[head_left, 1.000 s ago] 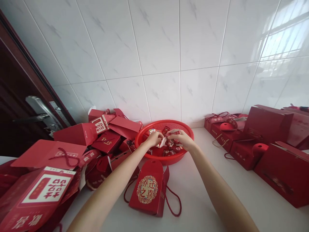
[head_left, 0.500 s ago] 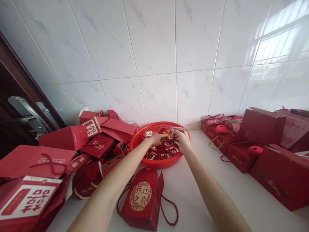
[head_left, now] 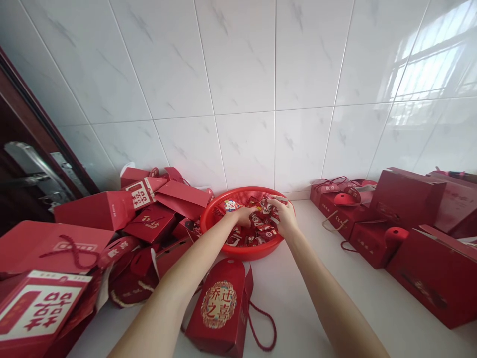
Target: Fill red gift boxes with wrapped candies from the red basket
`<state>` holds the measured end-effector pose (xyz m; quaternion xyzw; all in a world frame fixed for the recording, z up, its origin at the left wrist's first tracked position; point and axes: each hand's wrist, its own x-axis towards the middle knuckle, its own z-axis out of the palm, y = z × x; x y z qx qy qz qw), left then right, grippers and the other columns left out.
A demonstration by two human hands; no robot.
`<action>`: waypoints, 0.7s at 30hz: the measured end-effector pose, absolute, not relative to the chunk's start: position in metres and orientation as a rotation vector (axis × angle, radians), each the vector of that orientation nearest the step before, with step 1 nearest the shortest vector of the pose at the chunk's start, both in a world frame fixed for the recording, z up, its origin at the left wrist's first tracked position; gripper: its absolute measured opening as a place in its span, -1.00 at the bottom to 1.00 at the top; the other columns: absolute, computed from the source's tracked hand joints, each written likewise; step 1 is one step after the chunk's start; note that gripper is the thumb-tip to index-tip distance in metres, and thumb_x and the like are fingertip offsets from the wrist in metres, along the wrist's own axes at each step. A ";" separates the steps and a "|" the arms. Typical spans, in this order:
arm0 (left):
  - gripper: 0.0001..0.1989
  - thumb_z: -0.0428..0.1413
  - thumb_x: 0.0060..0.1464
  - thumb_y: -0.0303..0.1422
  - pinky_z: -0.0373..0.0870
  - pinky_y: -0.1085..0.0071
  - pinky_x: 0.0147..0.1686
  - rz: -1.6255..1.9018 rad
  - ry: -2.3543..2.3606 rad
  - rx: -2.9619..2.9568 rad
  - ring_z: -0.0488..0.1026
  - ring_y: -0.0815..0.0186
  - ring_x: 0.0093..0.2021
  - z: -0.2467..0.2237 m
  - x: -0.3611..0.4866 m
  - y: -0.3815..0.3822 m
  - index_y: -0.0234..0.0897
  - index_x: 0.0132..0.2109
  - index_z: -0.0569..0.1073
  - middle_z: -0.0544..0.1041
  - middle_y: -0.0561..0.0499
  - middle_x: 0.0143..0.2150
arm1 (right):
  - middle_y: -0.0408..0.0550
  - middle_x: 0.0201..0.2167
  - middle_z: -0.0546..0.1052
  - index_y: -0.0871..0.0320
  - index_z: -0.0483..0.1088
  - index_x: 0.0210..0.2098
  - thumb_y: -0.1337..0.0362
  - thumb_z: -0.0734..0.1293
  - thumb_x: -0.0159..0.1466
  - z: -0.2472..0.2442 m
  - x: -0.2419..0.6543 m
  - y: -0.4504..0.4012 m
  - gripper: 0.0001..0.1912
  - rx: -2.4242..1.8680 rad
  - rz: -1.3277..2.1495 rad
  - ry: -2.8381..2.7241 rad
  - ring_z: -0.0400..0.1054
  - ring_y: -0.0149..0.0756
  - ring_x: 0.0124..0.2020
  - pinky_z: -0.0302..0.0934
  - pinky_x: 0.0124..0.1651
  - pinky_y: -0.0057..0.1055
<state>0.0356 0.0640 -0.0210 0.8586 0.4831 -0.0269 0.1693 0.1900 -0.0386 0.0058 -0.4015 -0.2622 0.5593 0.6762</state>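
Observation:
My left hand [head_left: 244, 217] is inside a red plastic basket [head_left: 253, 254], low over a heap of wrapped candies [head_left: 257, 236]. Its fingers are drawn together at the candies, and I cannot make out what they hold. On the basket's right side my right hand [head_left: 286, 215] is closed around a few red-and-white wrapped candies [head_left: 267, 208], fingers curled toward the left hand. In front of the basket, between my forearms, an upright red gift box [head_left: 218, 308] with gold lettering and a dark red rope handle stands on the white surface.
Several red gift boxes [head_left: 151, 221] lie piled and overlapping on the left, some with raised flaps. More red boxes [head_left: 434, 271] stand in a row on the right. A tiled wall [head_left: 244, 149] rises behind the basket. At far left is a door handle [head_left: 37, 169].
My left hand has shifted slightly at the candies, its fingers drawn in closer. The right hand stays nearly in place, still with candies. The view has tilted slightly.

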 end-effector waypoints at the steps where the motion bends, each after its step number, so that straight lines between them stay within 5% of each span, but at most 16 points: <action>1: -0.37 0.18 -0.27 -0.56 0.43 0.45 -0.28 -0.078 1.368 2.439 0.57 0.11 -0.14 -0.021 0.036 0.063 -0.18 0.06 0.48 0.62 -0.05 -0.08 | -0.18 -0.51 0.54 0.10 0.45 -0.40 0.30 0.46 -0.14 0.006 0.190 -0.039 -0.74 -0.901 1.252 -0.592 0.39 -0.34 -0.51 0.27 -0.50 -0.46; 9: -0.49 0.20 -0.33 -0.58 0.43 0.40 -0.20 0.007 1.402 2.445 0.56 0.04 -0.07 -0.028 0.038 0.059 -0.17 -0.12 0.57 0.64 -0.10 -0.09 | -0.19 -0.51 0.55 0.10 0.47 -0.43 0.30 0.47 -0.13 0.000 0.190 -0.035 -0.77 -0.863 1.246 -0.617 0.41 -0.33 -0.49 0.30 -0.49 -0.46; 21: -0.83 0.13 -0.09 -0.48 0.38 0.45 -0.34 0.426 1.311 2.265 0.49 0.28 -0.42 -0.017 0.046 0.050 -0.27 -0.58 0.53 0.48 0.12 -0.62 | -0.20 -0.55 0.51 0.10 0.44 -0.45 0.30 0.46 -0.11 0.002 0.190 -0.036 -0.80 -0.855 1.255 -0.612 0.37 -0.36 -0.55 0.27 -0.53 -0.45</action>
